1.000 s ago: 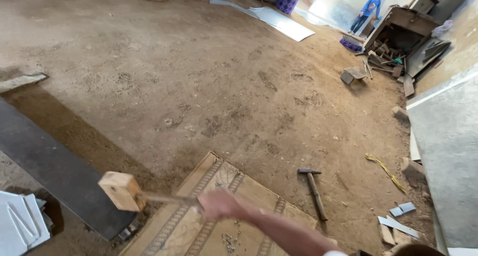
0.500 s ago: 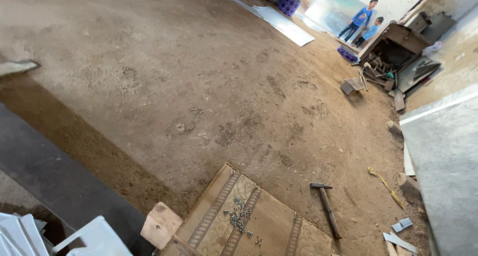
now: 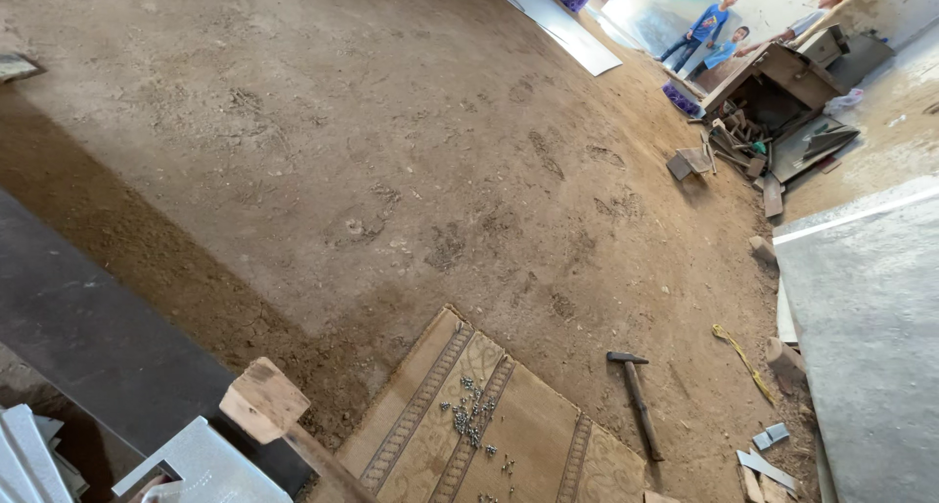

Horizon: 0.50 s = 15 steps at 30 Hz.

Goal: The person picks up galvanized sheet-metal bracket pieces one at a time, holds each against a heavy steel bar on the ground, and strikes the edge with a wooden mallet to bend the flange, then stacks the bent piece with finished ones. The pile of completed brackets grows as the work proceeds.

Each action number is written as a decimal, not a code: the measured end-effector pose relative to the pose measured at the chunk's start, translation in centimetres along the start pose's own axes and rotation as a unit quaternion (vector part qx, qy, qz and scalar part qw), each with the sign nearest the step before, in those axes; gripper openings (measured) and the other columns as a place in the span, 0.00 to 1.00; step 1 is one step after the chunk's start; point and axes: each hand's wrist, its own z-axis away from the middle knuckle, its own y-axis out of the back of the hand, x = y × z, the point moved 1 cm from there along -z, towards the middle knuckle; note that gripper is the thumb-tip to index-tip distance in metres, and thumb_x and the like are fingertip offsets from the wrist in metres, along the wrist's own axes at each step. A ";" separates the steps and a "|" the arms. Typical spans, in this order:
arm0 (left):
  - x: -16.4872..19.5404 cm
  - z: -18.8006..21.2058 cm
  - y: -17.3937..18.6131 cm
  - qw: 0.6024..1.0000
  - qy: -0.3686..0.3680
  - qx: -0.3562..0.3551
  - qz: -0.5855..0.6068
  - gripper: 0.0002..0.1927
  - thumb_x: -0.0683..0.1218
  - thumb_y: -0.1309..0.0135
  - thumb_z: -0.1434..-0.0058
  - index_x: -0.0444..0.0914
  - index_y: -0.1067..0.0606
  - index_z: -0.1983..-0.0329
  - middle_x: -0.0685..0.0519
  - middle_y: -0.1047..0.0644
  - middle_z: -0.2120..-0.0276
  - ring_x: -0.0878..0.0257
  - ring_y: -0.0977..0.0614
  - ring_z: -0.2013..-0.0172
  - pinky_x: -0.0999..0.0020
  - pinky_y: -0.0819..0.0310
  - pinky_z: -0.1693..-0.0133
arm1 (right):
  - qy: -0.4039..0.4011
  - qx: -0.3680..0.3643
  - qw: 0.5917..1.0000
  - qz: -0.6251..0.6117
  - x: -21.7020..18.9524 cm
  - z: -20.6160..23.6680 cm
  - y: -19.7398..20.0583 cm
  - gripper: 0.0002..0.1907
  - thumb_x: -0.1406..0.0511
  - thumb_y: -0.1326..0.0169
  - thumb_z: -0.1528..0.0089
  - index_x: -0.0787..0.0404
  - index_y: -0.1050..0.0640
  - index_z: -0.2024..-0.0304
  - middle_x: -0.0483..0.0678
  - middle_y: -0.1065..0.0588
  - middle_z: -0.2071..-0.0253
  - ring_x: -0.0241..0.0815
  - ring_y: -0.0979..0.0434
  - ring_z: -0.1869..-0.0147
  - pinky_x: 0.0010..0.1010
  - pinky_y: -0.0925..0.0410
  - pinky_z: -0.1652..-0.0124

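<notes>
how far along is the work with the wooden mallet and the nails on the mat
Done: nails lie scattered on the patterned mat, and a grey panel sits at the bottom edge. In hand: the wooden mallet hangs above the dark board; no hand shows. Left: the steel hammer lies untouched on the dirt.

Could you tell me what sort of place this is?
It looks like a rough woodworking or building site with a packed dirt floor. A wooden mallet sits at the lower edge, a hammer lies on the ground beside a mat scattered with nails, and wood scraps are piled by a cabinet.
</notes>
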 end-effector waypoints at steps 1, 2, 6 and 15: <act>0.4 0.1 0.8 1.000 -0.001 0.001 0.003 0.27 0.46 0.43 0.39 0.41 0.28 0.36 0.48 0.24 0.42 0.53 0.23 0.45 0.53 0.28 0.49 | 0.001 0.002 1.000 -0.002 0.2 -0.3 0.0 0.23 0.49 0.44 0.41 0.58 0.22 0.54 0.57 0.20 0.70 0.57 0.19 0.68 0.49 0.27 0.65; 0.6 0.3 1.7 1.000 -0.002 0.000 0.005 0.27 0.46 0.43 0.40 0.41 0.28 0.35 0.48 0.24 0.42 0.53 0.23 0.45 0.53 0.28 0.49 | 0.003 0.008 1.000 -0.003 0.3 -0.7 -0.3 0.23 0.49 0.43 0.41 0.58 0.22 0.54 0.57 0.20 0.70 0.57 0.19 0.69 0.49 0.27 0.65; 0.4 1.4 4.2 1.000 -0.002 -0.008 0.019 0.30 0.45 0.41 0.42 0.42 0.28 0.34 0.48 0.24 0.41 0.53 0.23 0.43 0.53 0.27 0.48 | 0.031 0.021 0.999 0.011 -0.8 -1.1 -6.3 0.24 0.49 0.42 0.43 0.58 0.21 0.54 0.56 0.20 0.71 0.57 0.18 0.70 0.48 0.27 0.66; 3.1 6.4 4.7 0.992 -0.101 -0.025 0.065 0.34 0.39 0.46 0.38 0.46 0.36 0.27 0.52 0.23 0.40 0.59 0.27 0.40 0.59 0.35 0.40 | 0.108 -0.021 0.994 0.007 -1.6 -1.3 -4.6 0.22 0.50 0.44 0.40 0.57 0.21 0.53 0.53 0.19 0.72 0.51 0.14 0.67 0.43 0.24 0.66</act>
